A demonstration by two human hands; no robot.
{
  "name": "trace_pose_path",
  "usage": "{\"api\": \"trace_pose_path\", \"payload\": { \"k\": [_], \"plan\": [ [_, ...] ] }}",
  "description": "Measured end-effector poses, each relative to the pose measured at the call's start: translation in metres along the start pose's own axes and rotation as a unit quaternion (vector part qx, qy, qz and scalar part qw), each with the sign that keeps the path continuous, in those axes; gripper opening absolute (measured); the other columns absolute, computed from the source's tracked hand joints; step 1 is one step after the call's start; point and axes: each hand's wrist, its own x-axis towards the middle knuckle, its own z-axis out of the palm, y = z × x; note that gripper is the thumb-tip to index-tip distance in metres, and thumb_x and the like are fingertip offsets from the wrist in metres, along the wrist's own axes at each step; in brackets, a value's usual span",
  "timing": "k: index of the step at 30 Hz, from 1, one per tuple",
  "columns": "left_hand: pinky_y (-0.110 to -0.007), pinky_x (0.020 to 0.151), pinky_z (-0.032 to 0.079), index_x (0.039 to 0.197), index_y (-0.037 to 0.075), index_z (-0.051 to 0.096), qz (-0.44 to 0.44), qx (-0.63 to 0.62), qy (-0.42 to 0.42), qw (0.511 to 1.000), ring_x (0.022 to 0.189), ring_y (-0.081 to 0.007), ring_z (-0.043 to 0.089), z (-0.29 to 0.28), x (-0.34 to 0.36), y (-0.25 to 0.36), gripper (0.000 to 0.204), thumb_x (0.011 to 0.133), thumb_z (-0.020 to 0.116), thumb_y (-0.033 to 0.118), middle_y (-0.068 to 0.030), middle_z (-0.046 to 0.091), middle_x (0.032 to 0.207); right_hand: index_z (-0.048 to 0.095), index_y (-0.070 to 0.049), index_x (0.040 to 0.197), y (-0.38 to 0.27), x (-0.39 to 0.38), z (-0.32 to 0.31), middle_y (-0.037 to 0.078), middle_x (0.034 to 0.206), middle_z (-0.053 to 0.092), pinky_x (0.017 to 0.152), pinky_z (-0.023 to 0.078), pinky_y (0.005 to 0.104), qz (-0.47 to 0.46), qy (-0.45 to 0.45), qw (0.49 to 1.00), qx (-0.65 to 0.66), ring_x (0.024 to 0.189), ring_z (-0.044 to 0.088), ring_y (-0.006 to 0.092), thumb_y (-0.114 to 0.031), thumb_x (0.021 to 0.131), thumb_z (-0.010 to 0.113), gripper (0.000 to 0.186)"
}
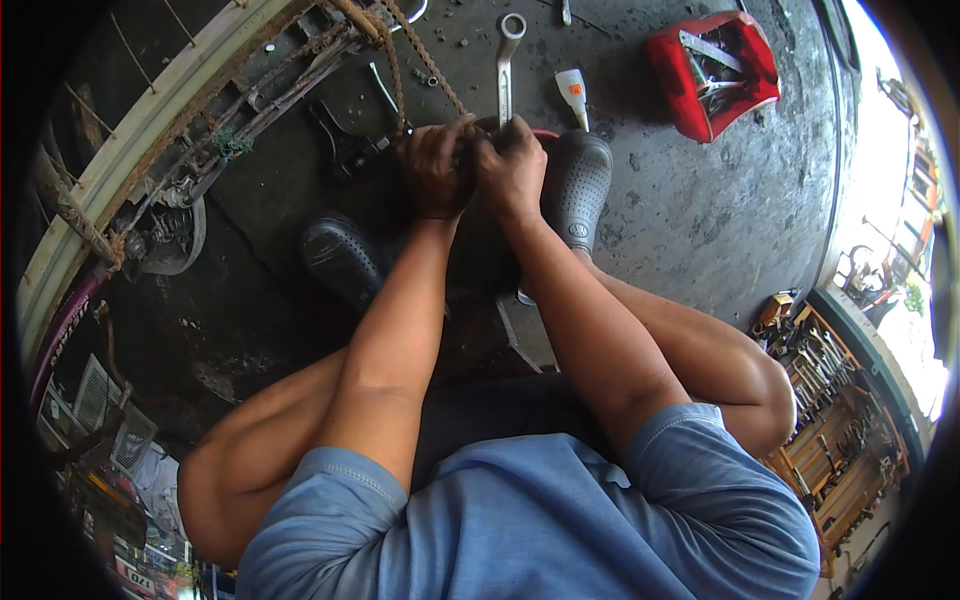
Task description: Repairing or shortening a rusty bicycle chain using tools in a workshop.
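Observation:
My left hand [436,168] is closed, its fingers curled on a rusty chain [395,70] that hangs in two strands from the bicycle parts at the upper left. Right beside it, my right hand [512,168] is closed in a pinch, thumb and fingers pressed toward the left hand. What lies between its fingertips is hidden. A steel ring spanner [505,75] lies just beyond the right hand. Part of a pinkish-red thing [545,134] shows next to the right knuckles. To the left of my left hand is a black part [345,145] on the floor.
A bicycle wheel rim [165,130] curves across the upper left. A white nozzle bottle [572,92] stands by my right shoe [583,175]. A cut-open red container [682,95] holds metal tools. At the right, a wooden rack [850,440] carries several spanners. My left shoe [340,255] rests on the floor.

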Motion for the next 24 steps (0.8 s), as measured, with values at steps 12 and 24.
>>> {"api": "trace_pose_path", "payload": {
  "k": [12, 24],
  "plan": [
    [-0.039, 0.082, 0.046, 0.091, 0.02, 0.071, -0.011, -0.017, -0.001, 1.0, 0.087, -0.0201, 0.067, 0.0, 0.005, 0.002, 0.007, 0.088, 0.075, 0.024, 0.0046, 0.072, 0.09, 0.054, -0.002, 0.113, 0.002, -0.041, -0.02, 0.028, 0.073, 0.064, 0.061, 0.048, 0.053, -0.064, 0.01, 0.998, -0.005, 0.071, 0.065, 0.0502, -0.022, 0.106, 0.048, 0.021],
    [-0.041, 0.083, 0.047, 0.093, 0.013, 0.068, 0.001, -0.037, -0.025, 0.999, 0.09, -0.0247, 0.07, 0.002, 0.0, -0.003, 0.014, 0.081, 0.074, 0.014, -0.0016, 0.073, 0.096, 0.051, -0.004, 0.106, 0.017, -0.053, -0.021, 0.031, 0.075, 0.063, 0.061, 0.047, 0.0579, 0.017, -0.115, 0.987, -0.112, 0.075, 0.062, 0.0544, -0.016, 0.104, 0.05, 0.013]
  ]
}}
